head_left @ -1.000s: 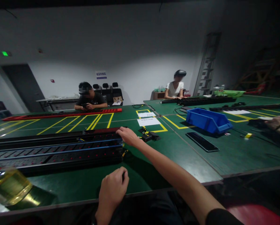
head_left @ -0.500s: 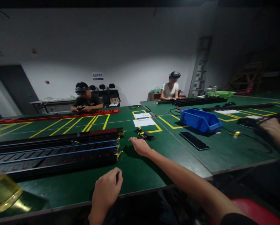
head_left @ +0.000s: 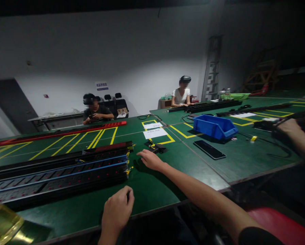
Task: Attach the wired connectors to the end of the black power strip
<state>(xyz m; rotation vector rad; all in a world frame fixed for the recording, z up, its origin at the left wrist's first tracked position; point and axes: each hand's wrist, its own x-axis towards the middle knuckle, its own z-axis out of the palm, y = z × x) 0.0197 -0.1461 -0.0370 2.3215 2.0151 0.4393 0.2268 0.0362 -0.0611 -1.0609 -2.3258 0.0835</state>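
Observation:
My left hand (head_left: 118, 209) rests at the table's front edge, its fingers curled in; whatever they may hold is hidden. Farther forward, my right hand (head_left: 150, 160) hovers low over the green table (head_left: 178, 163), fingers extended and apart, holding nothing visible. Just left of it are the wired ends of long black strips (head_left: 91, 170) with blue edges and red dots. A small black part with yellow-marked wires (head_left: 156, 147) lies just beyond my right hand. Right of that is a black phone (head_left: 209, 149).
A blue bin (head_left: 215, 127) stands behind the phone. Paper labels (head_left: 156, 133) lie mid-table. A yellow tape roll (head_left: 4, 224) is at the front left. Another person's hand (head_left: 290, 129) reaches in at right. Two people sit across the table.
The view has shifted slightly, so the table objects and people appear a little to the left. My right hand's fingers look slightly more spread; my left hand keeps its curled pose.

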